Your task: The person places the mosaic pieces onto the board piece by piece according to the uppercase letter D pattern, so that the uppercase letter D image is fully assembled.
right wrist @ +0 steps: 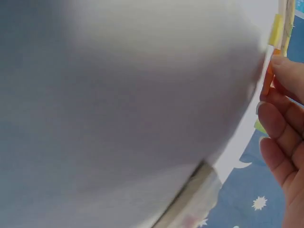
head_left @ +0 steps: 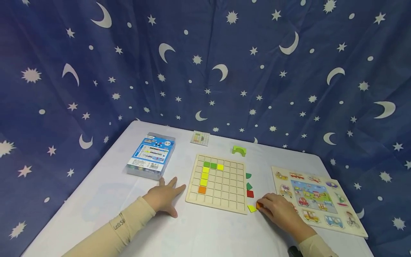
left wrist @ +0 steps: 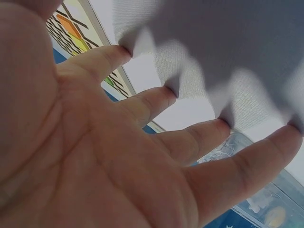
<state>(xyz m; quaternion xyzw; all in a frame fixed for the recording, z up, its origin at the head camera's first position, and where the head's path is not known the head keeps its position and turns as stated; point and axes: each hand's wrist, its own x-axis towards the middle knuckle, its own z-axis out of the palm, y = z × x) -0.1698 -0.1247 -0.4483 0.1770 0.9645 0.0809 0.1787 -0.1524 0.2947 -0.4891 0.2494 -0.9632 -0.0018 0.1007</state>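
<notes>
My right hand [head_left: 278, 210] pinches a small orange piece [right wrist: 269, 80] between thumb and fingers, low over the table right of the wooden grid board [head_left: 224, 208]. Beside that hand lies a yellow piece [head_left: 252, 208], with a red square [head_left: 250, 193] and two green pieces [head_left: 248, 186] farther up along the board's right edge. On the board, green squares [head_left: 210, 165], several yellow squares [head_left: 204, 175] and an orange square [head_left: 202, 190] form a bent line. Left of the board, my left hand [head_left: 163, 196] rests with spread fingers, its fingertips [left wrist: 168, 92] touching the white cloth.
A blue-labelled plastic box [head_left: 151, 155] lies beyond my left hand. Behind the board are a pattern card [head_left: 200, 138] and a light green arched block [head_left: 239, 150]. A wooden vehicle puzzle [head_left: 316, 200] lies at the right, partly behind my right hand. Starry curtains [head_left: 205, 71] border the table.
</notes>
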